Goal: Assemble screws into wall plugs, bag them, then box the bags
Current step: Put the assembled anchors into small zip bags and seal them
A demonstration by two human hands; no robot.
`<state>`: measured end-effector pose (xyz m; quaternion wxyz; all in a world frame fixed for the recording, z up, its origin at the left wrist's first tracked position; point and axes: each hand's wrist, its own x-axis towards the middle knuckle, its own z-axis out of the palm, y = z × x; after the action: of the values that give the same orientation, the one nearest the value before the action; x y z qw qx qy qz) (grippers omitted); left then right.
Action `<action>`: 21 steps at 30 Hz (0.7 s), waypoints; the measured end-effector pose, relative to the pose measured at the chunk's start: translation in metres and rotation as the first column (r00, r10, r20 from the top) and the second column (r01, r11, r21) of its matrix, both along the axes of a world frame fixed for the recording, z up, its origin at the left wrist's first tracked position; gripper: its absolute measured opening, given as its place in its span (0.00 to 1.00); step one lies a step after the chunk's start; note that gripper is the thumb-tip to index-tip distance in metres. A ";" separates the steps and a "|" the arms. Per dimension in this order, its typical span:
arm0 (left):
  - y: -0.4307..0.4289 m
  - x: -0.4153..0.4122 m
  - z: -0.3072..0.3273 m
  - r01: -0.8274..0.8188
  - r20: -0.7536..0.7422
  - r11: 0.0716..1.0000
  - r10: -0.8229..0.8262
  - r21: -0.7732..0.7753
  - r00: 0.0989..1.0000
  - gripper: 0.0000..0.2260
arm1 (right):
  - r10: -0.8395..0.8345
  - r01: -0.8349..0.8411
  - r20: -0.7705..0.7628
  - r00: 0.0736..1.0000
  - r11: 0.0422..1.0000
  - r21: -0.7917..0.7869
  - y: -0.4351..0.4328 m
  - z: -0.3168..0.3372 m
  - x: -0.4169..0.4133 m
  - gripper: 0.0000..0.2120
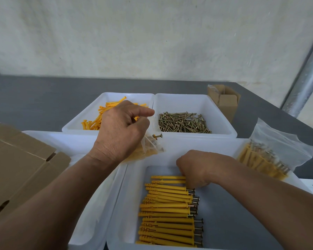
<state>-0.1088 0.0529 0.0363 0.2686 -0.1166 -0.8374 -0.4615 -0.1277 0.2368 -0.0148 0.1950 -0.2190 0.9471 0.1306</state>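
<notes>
My left hand (pixel 121 130) is raised over the trays and grips a clear plastic bag (pixel 148 148) holding several yellow plugs with screws; one screw head pokes out at the top. My right hand (pixel 195 170) reaches into the near white tray (pixel 126 204), its fingers closed around the topmost assembled yellow plugs (pixel 167 208) that lie in a row there. A back-left tray (pixel 90 112) holds loose yellow wall plugs (pixel 96 120). The back-right tray (pixel 220 112) holds loose brass screws (pixel 183 124).
A filled, sealed bag (pixel 271 154) lies at the right beside the near tray. A small open cardboard box (pixel 224 101) stands at the back right. A larger cardboard box (pixel 20 165) sits at the left. Another white tray (pixel 49 139) lies under my left forearm.
</notes>
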 end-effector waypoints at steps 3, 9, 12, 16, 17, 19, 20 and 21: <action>-0.001 -0.001 -0.001 -0.010 -0.001 1.000 0.010 -0.006 1.000 0.13 | 0.022 -0.021 -0.020 1.000 1.000 0.022 -0.001 -0.002 -0.001 0.05; -0.001 -0.001 -0.001 -0.015 -0.008 1.000 0.015 -0.013 1.000 0.13 | -0.002 0.002 -0.037 0.999 1.000 0.004 0.000 -0.002 -0.002 0.14; -0.001 0.000 0.000 -0.003 -0.011 1.000 0.003 -0.005 1.000 0.12 | -0.017 0.017 -0.020 1.000 1.000 -0.012 0.000 0.003 0.000 0.09; -0.001 0.000 0.001 -0.005 0.005 1.000 0.005 0.004 1.000 0.13 | -0.064 0.063 -0.010 0.998 0.996 -0.061 0.002 0.016 0.002 0.11; -0.001 0.000 0.001 -0.005 0.010 1.000 0.005 0.010 1.000 0.15 | -0.066 0.065 -0.004 0.998 0.995 -0.079 0.002 0.018 0.002 0.13; 0.000 0.001 0.002 -0.006 0.014 1.000 0.006 0.015 1.000 0.16 | -0.058 0.060 0.019 0.998 0.989 -0.135 0.003 0.022 0.003 0.14; 0.000 0.001 0.002 -0.008 0.014 1.000 0.008 0.012 1.000 0.16 | -0.068 0.074 0.041 0.997 0.979 -0.189 0.004 0.024 0.003 0.13; 0.000 0.000 0.002 -0.009 0.015 1.000 0.009 0.012 1.000 0.16 | -0.090 0.108 0.080 0.993 0.959 -0.262 0.006 0.025 0.002 0.12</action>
<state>-0.1084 0.0525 0.0382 0.2653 -0.1077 -0.8372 -0.4660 -0.1256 0.2429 0.0102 0.2018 -0.2000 0.9587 -0.0151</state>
